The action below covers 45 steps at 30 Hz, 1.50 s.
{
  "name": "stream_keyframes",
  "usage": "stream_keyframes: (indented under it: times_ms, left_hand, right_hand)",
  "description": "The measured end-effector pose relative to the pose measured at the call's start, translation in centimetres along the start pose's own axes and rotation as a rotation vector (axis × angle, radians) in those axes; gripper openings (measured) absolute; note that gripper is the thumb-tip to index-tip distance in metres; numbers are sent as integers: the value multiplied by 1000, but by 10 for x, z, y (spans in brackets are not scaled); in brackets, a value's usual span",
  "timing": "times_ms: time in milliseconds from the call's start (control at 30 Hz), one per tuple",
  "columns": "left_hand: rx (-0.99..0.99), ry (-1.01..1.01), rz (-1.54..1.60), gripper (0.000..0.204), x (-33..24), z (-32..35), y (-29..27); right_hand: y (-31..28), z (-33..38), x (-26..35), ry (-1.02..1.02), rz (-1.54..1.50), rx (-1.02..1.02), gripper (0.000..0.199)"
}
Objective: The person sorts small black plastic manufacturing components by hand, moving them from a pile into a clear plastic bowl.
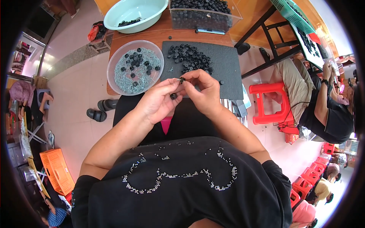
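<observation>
Above my lap, near the table's front edge, my hands meet fingertip to fingertip. My left hand (155, 99) is closed, its thumb and forefinger pinching a small silvery screw. A second black round cap (173, 96) rests against its lower fingers. My right hand (203, 91) pinches a small black cap (182, 80) at the screw's end; the fingers partly hide both pieces. Just beyond my left hand, a clear round bowl (111, 72) holds many silvery screws (133, 78) with several black caps on top. A pile of black caps (192, 59) lies on the dark grey mat (226, 68).
At the table's back stand a pale green basin (114, 23) and a clear bin (197, 24) of black caps. A blue pen-like tool (211, 31) lies before the bin. To the right, a red stool (258, 102) stands near a seated person (323, 102). Black slippers (99, 114) lie left.
</observation>
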State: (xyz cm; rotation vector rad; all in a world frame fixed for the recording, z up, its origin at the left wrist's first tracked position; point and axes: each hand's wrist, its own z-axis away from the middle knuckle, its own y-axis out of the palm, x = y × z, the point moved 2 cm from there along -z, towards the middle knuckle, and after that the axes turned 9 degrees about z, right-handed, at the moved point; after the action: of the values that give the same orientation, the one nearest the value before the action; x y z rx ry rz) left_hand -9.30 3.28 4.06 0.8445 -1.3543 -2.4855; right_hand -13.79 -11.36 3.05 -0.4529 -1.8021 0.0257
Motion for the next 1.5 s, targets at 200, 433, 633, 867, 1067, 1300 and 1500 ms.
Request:
stream_keyframes:
  times_ms: [200, 433, 633, 867, 1067, 1300, 1500]
  left_hand:
    - [-155, -10, 15, 17, 1, -10, -28]
    - [-262, 153, 159, 16, -5, -17, -36]
    - [-8, 28, 179, 21, -13, -15, -37]
    - [32, 63, 80, 25, -12, -7, -17]
    - [57, 80, 72, 25, -10, -6, -19]
    - [157, 64, 42, 25, -8, -7, -13]
    - [72, 114, -13, 26, -7, -3, -9]
  right_hand:
    - [-2, -3, 1, 103, -200, -67, 9]
    - [1, -1, -4, 144, -152, -48, 8]
    - [6, 3, 2, 125, -158, -54, 11]
    - [2, 0, 14, -91, 52, -102, 12]
    - [2, 1, 27, -288, 239, -108, 18]
    - [3, 0, 26, -349, 310, -146, 19]
    - [3, 1, 19, -266, 278, -124, 19]
